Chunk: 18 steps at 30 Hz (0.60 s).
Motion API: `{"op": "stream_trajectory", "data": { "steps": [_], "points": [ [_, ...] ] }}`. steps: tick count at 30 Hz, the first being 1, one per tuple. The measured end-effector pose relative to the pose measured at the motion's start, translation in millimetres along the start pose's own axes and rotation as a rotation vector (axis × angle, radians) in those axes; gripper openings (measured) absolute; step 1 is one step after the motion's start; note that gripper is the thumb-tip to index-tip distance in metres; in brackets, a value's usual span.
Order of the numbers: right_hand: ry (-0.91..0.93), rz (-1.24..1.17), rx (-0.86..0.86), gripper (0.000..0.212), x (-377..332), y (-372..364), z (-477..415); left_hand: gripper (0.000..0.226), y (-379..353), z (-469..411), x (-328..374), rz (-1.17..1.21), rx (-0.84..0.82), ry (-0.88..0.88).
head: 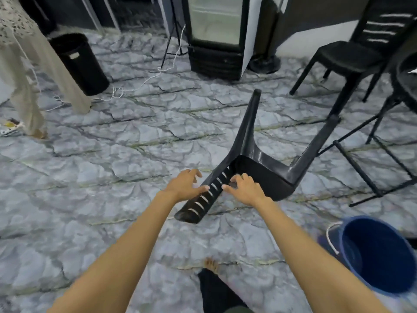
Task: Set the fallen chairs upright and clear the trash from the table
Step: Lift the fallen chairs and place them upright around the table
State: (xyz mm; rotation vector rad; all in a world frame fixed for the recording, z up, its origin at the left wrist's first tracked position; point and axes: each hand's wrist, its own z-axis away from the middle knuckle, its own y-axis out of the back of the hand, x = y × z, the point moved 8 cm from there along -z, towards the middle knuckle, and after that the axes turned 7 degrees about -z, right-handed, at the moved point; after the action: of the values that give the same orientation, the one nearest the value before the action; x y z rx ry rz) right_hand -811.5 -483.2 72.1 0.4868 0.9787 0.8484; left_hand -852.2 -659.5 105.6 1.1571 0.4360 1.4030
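Note:
A black plastic chair (266,168) lies tipped over on the marble-patterned floor, its legs pointing up and away from me and its slatted backrest (200,204) resting on the floor toward me. My left hand (185,184) hovers at the left side of the backrest, fingers spread, thumb touching the slats. My right hand (246,188) rests on the backrest where it meets the seat, fingers curled over the edge. A second black chair (352,55) stands upright at the back right. The dark table edge (406,86) shows at the far right.
A blue bucket (374,256) stands at the lower right. A black bin (79,62) sits at the back left beside a person's legs (29,91). A glass-door fridge (216,35) stands at the back. A white cord (140,84) trails across the floor. Metal table legs (370,168) stand right of the fallen chair.

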Motion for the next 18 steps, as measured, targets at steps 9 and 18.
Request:
{"op": "stream_trajectory", "data": {
  "steps": [9, 18],
  "points": [
    [-0.21, -0.153, 0.163, 0.061, -3.9, 15.9, -56.4, 0.051, 38.8, -93.1, 9.9, -0.112, -0.111, -0.266],
    [-0.479, -0.451, 0.378, 0.059, -3.4, -17.2, -45.5, 0.053, 25.6, -145.5, 21.5, -0.266, -0.304, -0.594]
  ]
}}
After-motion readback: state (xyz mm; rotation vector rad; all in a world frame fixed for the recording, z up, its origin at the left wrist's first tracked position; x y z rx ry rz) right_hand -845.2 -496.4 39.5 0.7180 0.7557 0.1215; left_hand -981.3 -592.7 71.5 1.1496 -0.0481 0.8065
